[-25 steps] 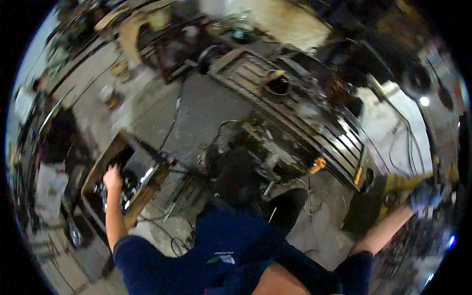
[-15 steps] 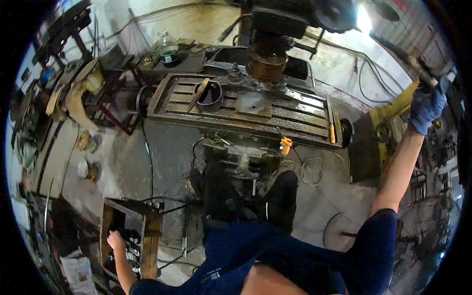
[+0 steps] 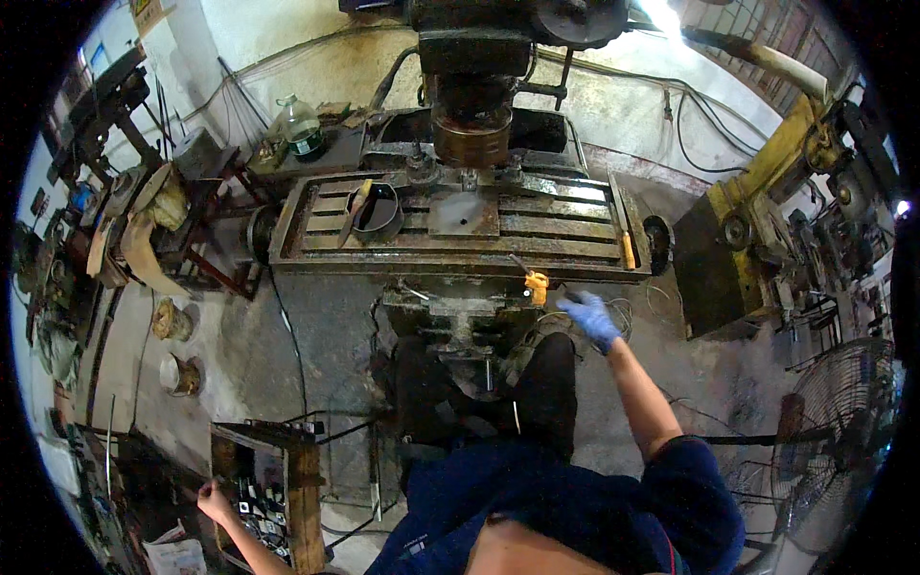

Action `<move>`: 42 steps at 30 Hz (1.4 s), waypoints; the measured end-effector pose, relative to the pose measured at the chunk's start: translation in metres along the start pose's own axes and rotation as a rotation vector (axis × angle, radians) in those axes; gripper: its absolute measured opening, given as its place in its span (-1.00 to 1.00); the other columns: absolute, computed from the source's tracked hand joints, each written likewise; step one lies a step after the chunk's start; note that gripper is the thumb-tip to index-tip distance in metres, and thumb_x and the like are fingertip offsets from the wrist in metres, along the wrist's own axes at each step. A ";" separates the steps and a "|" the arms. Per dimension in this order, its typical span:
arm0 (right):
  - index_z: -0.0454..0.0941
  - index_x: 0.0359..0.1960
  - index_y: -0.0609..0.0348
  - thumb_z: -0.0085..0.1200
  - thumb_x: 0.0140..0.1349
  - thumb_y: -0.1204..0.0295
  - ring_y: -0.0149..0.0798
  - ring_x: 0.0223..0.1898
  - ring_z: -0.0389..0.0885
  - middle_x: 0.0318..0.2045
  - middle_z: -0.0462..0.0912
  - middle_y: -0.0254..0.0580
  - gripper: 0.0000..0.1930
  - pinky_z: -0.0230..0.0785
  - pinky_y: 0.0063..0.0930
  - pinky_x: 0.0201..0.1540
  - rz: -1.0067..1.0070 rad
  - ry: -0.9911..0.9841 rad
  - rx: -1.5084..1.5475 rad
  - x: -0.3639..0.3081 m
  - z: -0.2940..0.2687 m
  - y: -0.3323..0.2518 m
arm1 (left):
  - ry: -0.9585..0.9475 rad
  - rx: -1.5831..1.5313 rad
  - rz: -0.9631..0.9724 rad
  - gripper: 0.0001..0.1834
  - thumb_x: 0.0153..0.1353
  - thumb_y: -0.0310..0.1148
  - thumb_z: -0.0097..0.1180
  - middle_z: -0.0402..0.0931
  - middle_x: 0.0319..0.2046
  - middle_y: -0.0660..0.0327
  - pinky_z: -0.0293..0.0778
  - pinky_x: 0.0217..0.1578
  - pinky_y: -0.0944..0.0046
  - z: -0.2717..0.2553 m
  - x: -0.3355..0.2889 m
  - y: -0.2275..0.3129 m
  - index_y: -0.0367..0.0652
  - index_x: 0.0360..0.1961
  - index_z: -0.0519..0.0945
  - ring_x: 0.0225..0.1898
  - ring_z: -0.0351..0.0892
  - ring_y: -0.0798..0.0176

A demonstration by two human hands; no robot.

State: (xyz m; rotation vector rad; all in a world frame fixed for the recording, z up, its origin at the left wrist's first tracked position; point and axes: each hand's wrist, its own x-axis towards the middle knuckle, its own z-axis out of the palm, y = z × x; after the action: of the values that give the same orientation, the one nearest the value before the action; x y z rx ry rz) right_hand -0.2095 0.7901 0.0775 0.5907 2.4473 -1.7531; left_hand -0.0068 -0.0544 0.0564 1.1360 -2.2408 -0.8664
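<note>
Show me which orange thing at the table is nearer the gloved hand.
The chunky orange piece at the table's front edge, left of the gloved right hand; the slim orange handle lies at the table's right end.

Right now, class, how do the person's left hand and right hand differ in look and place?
The left hand is bare, while the right hand wears a blue glove. The left hand is at the wooden box's left edge; the right hand is just right of the orange object. Both forearms are bare.

a navy short-sleeved shirt [image 3: 585, 494] bears a pale print [image 3: 415, 548]; the trousers [image 3: 548, 393] are dark; a blue glove [image 3: 596, 328] covers the right hand [image 3: 589, 320].
</note>
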 end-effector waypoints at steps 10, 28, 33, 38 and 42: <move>0.47 -0.15 0.20 0.24 -0.05 0.31 -0.42 -0.36 0.46 -0.36 0.56 -0.32 -0.58 0.34 -0.49 -0.33 -0.002 0.202 0.148 0.040 0.077 0.049 | -0.332 -0.821 0.009 -0.89 0.08 -0.48 0.12 0.50 -0.44 0.18 0.45 -0.51 0.37 0.082 -0.011 0.191 -0.32 -0.42 0.49 -0.51 0.47 0.37; 0.60 -0.34 0.12 -0.07 0.01 0.01 -0.03 -0.27 0.59 -0.35 0.62 -0.04 -0.56 0.41 -0.22 -0.24 -0.199 0.100 -1.174 0.041 0.043 -0.181 | -0.601 -0.992 0.104 -0.90 0.05 -0.48 0.14 0.42 -0.62 0.29 0.34 -0.55 0.40 0.147 -0.060 0.291 -0.25 -0.43 0.49 -0.60 0.41 0.40; 0.60 -0.35 0.12 -0.04 -0.02 0.00 -0.02 -0.26 0.59 -0.32 0.61 0.00 -0.55 0.41 -0.21 -0.22 -0.184 0.091 -1.114 0.057 0.057 -0.188 | -0.636 -0.941 0.009 -0.90 0.07 -0.44 0.14 0.40 -0.64 0.33 0.33 -0.55 0.41 0.144 -0.066 0.292 -0.23 -0.44 0.49 -0.62 0.36 0.43; 0.58 -0.45 0.23 0.00 -0.06 -0.10 0.03 -0.37 0.59 -0.44 0.60 0.09 -0.45 0.41 -0.19 -0.29 -0.199 -0.137 -1.035 0.008 0.043 -0.165 | -0.787 -0.902 -0.113 -0.86 0.05 -0.42 0.14 0.43 -0.58 0.33 0.32 -0.53 0.40 0.190 -0.089 0.286 -0.24 -0.39 0.50 -0.60 0.34 0.44; 0.52 -0.63 0.28 0.02 -0.11 -0.20 0.03 -0.57 0.53 -0.68 0.50 0.10 -0.37 0.36 -0.22 -0.46 -0.375 -0.560 -0.856 -0.061 0.034 -0.151 | -0.981 -0.753 -0.045 -0.82 0.02 -0.42 0.15 0.45 -0.57 0.29 0.32 -0.57 0.36 0.238 -0.172 0.351 -0.30 -0.37 0.54 -0.60 0.37 0.39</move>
State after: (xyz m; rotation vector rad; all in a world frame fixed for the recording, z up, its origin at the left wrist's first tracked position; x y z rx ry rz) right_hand -0.2117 0.7012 0.2184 -0.4009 2.5960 -0.6126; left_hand -0.2549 0.3240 0.1231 0.4038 -2.1190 -2.3958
